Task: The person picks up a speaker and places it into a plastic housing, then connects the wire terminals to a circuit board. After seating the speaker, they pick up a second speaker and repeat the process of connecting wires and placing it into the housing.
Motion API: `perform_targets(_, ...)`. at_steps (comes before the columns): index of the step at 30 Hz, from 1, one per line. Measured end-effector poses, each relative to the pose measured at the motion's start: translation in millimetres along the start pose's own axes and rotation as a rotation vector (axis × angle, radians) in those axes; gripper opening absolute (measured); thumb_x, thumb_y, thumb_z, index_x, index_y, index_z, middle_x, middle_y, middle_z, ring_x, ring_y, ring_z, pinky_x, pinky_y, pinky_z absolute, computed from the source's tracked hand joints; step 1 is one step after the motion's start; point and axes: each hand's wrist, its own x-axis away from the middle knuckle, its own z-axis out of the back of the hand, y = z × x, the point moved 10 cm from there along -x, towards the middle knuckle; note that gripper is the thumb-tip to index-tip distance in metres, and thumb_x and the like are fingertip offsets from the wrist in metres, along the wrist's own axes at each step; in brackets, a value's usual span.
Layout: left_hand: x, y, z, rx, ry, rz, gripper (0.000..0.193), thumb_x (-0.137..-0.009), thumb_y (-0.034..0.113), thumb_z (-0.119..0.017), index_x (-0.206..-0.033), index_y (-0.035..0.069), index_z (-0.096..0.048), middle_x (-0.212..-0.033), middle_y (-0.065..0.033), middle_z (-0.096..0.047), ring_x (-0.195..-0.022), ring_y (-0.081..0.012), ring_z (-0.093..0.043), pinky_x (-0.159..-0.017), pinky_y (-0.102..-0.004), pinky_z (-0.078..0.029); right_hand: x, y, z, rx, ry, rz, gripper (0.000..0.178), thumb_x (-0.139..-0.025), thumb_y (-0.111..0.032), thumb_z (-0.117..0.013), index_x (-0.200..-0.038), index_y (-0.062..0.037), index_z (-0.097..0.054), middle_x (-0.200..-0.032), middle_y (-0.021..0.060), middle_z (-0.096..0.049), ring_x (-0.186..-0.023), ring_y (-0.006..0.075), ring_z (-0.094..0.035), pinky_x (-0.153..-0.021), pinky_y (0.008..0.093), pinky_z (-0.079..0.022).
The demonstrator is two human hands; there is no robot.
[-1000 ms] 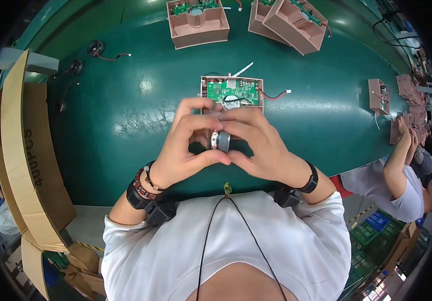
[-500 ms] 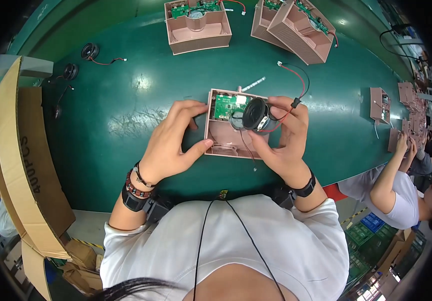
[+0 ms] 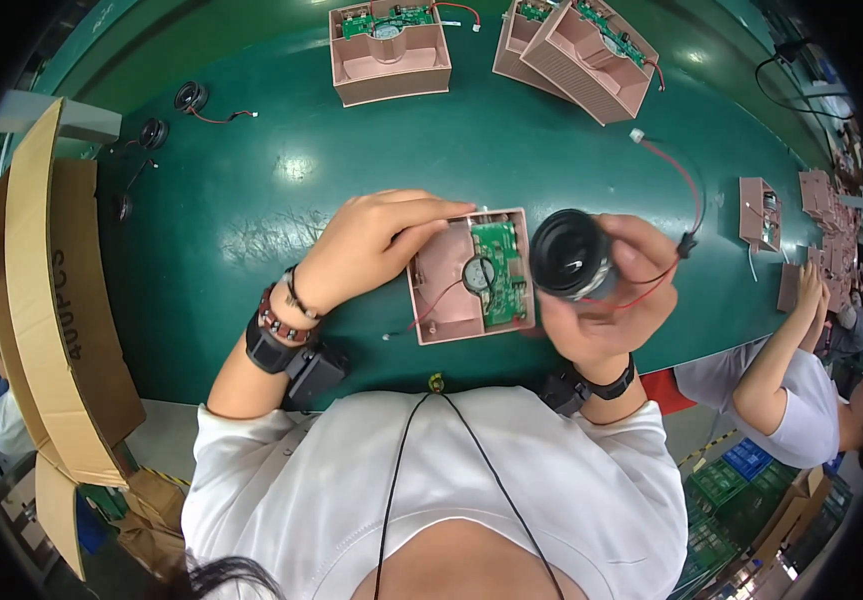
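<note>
A pink plastic speaker housing (image 3: pixel 446 258) lies open side up on the bench in front of me. Along its right side runs a green circuit board (image 3: pixel 497 262); beside that is a round metal part, and a thin red-black wire hangs over the housing's near left wall. My left hand (image 3: pixel 376 235) grips the housing's far left edge, fingers along the far wall. Just right of the housing, my right hand (image 3: pixel 631 285) holds a round black speaker (image 3: pixel 565 252), its cone tilted up. From it a red-black wire (image 3: pixel 693 190) loops over the hand to a white plug.
More pink housings with boards stand at the far side, one alone (image 3: pixel 389 78) and two stacked (image 3: pixel 591 65). Several loose speakers (image 3: pixel 191 97) lie at far left. A cardboard box (image 3: pixel 91 300) borders the left edge. At right, a co-worker (image 3: pixel 781 390) handles similar housings.
The pink housing has turned about a quarter turn clockwise, its board now on the right. My left hand has shifted to its far edge. The speaker has moved right, off the housing.
</note>
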Motion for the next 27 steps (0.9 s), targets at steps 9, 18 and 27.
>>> perform_targets(9, 4.8, 10.2, -11.5, -0.093, 0.042, -0.082, 0.033, -0.088, 0.021, -0.061, -0.119, 0.010, -0.061, -0.106, -0.0097, -0.061, -0.094, -0.0292, -0.060, -0.078, -0.0372, -0.049, 4.3, 37.1, -19.0, -0.060, -0.131, -0.324, 0.059, -0.069, -0.006, -0.077, -0.121, -0.0045, -0.050, -0.118, 0.0153, -0.054, -0.107, 0.0275, -0.054, -0.090, 0.0371, -0.046)
perform_targets(18, 46.7, -5.4, -13.2, 0.090, 0.031, 0.080, 0.085, -0.076, 0.034, -0.075, -0.144, 0.005, -0.032, -0.126, -0.0153, -0.046, -0.099, -0.0272, -0.056, -0.086, -0.0379, -0.044, 13.1, 25.5, -67.7, 0.136, -0.558, -0.259, 0.051, -0.063, -0.021, -0.082, -0.109, -0.0094, -0.063, -0.097, 0.0017, -0.064, -0.089, 0.0218, -0.056, -0.081, 0.0335, -0.038)
perform_targets(27, 51.0, -0.2, -17.7, 0.017, 0.029, -0.035, 0.094, -0.074, 0.034, -0.077, -0.147, 0.006, -0.025, -0.133, -0.0150, -0.042, -0.102, -0.0256, -0.056, -0.091, -0.0393, -0.038, 20.4, 22.5, -82.6, 0.281, -0.710, -0.318, 0.047, -0.070, -0.020, -0.078, -0.113, -0.0097, -0.062, -0.104, 0.0009, -0.065, -0.088, 0.0202, -0.056, -0.081, 0.0317, -0.034)
